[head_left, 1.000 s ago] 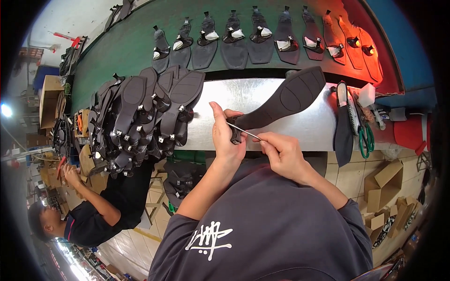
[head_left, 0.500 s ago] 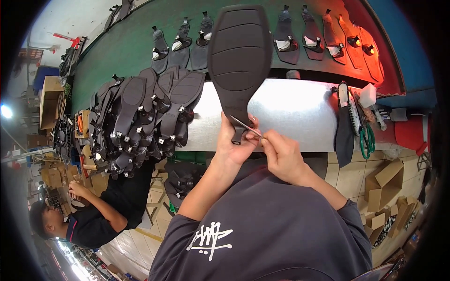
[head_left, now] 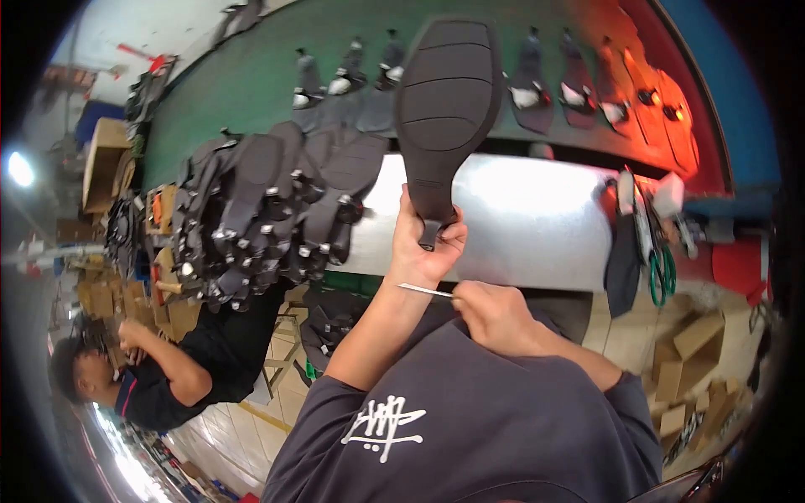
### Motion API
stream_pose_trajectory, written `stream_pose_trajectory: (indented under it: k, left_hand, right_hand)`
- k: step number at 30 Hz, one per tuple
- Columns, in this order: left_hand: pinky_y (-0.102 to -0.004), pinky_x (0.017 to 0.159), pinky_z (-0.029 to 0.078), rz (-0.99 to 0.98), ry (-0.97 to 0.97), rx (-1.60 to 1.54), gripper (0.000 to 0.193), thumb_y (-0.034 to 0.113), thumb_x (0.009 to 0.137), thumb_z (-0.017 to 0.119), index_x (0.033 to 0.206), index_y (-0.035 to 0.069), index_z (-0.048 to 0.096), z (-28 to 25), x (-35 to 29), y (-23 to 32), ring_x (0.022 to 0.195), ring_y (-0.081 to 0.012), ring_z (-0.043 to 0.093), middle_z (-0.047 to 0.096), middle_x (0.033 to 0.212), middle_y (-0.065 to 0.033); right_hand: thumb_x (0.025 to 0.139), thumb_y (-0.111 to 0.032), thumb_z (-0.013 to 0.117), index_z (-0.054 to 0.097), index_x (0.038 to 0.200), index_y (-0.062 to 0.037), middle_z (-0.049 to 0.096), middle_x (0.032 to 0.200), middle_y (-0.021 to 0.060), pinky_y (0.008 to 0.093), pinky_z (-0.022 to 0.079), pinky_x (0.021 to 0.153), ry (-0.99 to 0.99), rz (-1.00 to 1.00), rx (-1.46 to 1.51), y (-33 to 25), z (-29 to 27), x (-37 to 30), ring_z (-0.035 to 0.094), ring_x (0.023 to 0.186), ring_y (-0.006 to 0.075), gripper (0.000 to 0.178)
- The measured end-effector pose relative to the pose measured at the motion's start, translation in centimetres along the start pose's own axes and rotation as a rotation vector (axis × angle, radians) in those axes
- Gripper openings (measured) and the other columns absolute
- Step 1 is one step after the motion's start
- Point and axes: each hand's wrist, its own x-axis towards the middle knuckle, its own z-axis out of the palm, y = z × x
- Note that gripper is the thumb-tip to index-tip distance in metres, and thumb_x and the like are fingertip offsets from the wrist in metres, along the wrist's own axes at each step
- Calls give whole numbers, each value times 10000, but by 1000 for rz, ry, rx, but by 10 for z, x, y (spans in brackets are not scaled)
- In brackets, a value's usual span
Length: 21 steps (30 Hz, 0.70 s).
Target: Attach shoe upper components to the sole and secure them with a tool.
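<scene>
My left hand point(head_left: 428, 247) is wrapped round the narrow heel end of a black shoe sole point(head_left: 449, 92). The sole stands upright with its grooved underside toward me and its short heel pointing down at my palm. In my right hand point(head_left: 499, 317), closed near my chest, is a thin pale blade point(head_left: 423, 290); its handle is hidden in the fist. The blade points left across my left forearm in the picture, apart from the sole. To the left, several black soles with heels point(head_left: 251, 210) lie piled at the bench edge.
A shiny metal plate point(head_left: 528, 226) covers the near bench edge. Rows of soles stand on the green surface point(head_left: 243, 84), the right ones lit orange. Green-handled scissors point(head_left: 662, 277) hang at the right edge. A co-worker point(head_left: 159, 377) sits at the left; open cardboard boxes point(head_left: 688, 356) stand at the lower right.
My right hand has drawn the blade away from the heel end of the sole, down toward my chest. The sole stays in my left hand; the whole view has shifted slightly.
</scene>
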Motion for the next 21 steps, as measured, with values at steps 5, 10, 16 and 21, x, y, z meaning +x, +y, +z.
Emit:
stream_pose_trajectory:
  k: [5,10,16,21]
  left_hand:
    - [-288,566,435,493,-139,236,214,282,873,624,990,102,624,30,-59,67,872,-228,601,643,958,-49]
    - [-255,521,441,1248,71,549,219,192,819,646,1018,103,623,41,-133,152,798,-128,599,634,958,-15]
    - [-273,625,473,1949,591,1349,265,233,826,641,993,32,686,-16,-196,300,701,-146,627,674,791,-58]
    - [-398,763,515,1366,1501,1993,312,309,754,593,915,84,738,-17,-202,310,840,-332,680,691,840,-182]
  right_hand:
    - [849,29,530,607,994,7,589,767,134,349,464,603,368,284,-49,29,-41,4,579,645,260,166]
    - [870,14,518,625,1058,27,537,909,148,344,449,711,485,275,-421,73,-90,-16,560,808,268,217]
    - [851,20,548,593,1208,-38,546,965,140,398,443,836,446,442,-647,94,-108,-25,540,926,335,365]
    - [818,-9,606,602,1217,-79,525,1064,139,423,427,877,378,464,-732,92,-109,-26,504,1006,332,405]
